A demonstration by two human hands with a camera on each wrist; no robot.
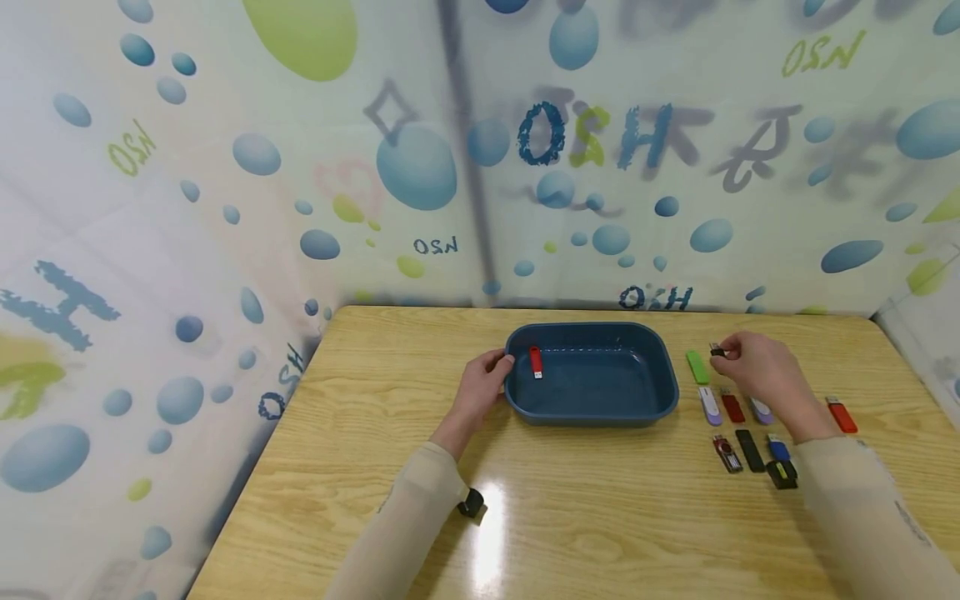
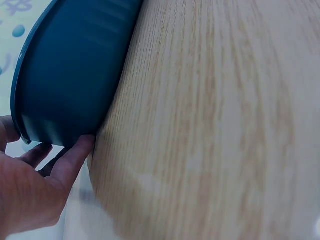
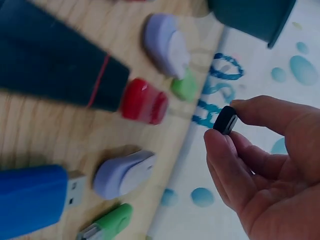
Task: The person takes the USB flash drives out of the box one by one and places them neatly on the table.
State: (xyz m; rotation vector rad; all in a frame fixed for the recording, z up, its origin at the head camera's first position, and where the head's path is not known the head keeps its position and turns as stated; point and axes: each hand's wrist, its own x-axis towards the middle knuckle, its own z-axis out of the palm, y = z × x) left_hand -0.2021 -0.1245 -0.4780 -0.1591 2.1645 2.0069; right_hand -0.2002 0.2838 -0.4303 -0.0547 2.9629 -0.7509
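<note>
My left hand [image 1: 482, 382] holds the left end of a dark blue plastic bin [image 1: 592, 419], thumb at the rim and fingers against the outer wall, as the left wrist view also shows. Inside the bin lies a red USB flash drive [image 1: 536, 362]. Right of the bin, my right hand [image 1: 765, 367] pinches a small black USB flash drive [image 3: 226, 120] between thumb and fingertips, raised above the table. Under and beside that hand lie a green drive [image 1: 697, 367], a white and purple one [image 1: 709, 406], and a dark red one [image 1: 732, 407].
More flash drives lie in rows nearer me: a red and silver swivel one [image 1: 727, 454], a black one [image 1: 749, 451], a blue one [image 1: 778, 448]. A black and yellow item [image 1: 782, 474] sits beside them. Farther right is another red drive [image 1: 842, 415]. A patterned curtain [image 1: 420, 275] hangs behind the table.
</note>
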